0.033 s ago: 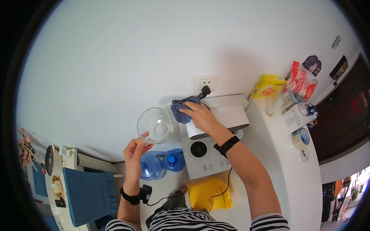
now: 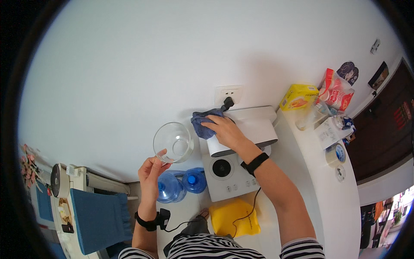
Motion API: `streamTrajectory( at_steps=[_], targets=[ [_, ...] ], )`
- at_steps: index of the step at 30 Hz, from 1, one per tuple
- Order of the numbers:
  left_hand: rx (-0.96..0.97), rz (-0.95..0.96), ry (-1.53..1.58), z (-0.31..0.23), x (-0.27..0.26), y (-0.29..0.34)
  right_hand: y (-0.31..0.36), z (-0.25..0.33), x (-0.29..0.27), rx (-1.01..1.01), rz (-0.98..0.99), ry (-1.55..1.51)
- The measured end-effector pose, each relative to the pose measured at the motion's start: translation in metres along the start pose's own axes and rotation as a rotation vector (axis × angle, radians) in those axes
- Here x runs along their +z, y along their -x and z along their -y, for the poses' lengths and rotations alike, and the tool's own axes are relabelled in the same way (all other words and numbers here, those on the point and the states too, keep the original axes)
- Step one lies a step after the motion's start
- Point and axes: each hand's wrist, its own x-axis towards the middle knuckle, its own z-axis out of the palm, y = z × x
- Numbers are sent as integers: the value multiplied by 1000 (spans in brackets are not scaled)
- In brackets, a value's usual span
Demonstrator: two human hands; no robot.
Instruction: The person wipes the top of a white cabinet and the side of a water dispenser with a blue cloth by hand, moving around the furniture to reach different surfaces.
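Observation:
My left hand is closed on the rim of a clear glass bowl, thumb and fingers pinching its lower edge. The bowl is held up in front of the white wall and tilted, so its round base shows. My right hand grips a crumpled dark blue cloth. That cloth rests on the left end of the top of a white appliance. Part of the cloth is hidden beneath my fingers.
Below stand a white unit with a round black plate, two blue water jugs and a yellow bag. A black plug sits in the wall socket. On the right, a curved white counter holds a yellow box and tape rolls.

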Motion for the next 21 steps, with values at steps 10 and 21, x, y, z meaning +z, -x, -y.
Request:
streamTrajectory(
  at_steps=[10, 21],
  targets=[
    [1, 27, -12, -11, 31, 22, 60, -99, -59, 46, -71, 67],
    [-18, 132, 27, 9, 56, 11, 75, -116, -70, 520, -244, 493]
  ],
)
